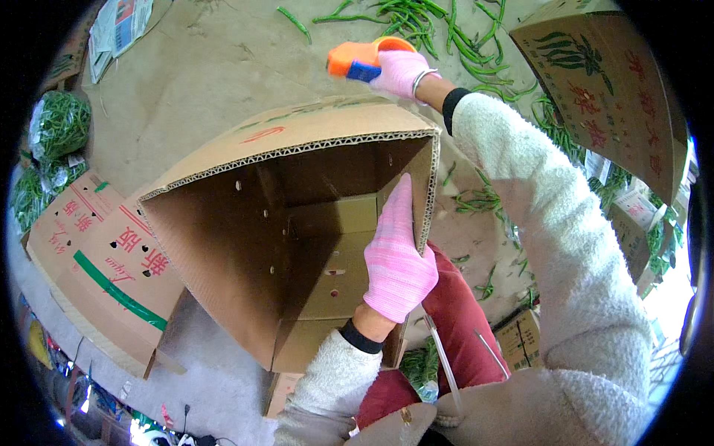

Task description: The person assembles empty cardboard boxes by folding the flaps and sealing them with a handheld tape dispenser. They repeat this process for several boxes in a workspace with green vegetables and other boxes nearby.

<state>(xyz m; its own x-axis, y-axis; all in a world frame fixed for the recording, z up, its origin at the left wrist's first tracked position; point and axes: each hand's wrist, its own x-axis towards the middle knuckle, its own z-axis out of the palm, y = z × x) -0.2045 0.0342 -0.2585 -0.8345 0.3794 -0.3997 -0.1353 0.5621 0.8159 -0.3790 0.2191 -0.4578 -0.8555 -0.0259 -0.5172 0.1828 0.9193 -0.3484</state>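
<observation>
Cardboard box [245,245] between hands: left [398,260] inside, right [398,73] behind.

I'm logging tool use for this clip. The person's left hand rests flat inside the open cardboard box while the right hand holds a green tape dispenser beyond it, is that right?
Not quite: the tape dispenser is orange with a blue part, not green. The head view shows it in the right hand, beyond the open cardboard box, while the left hand rests flat against the box's inner wall.
</observation>
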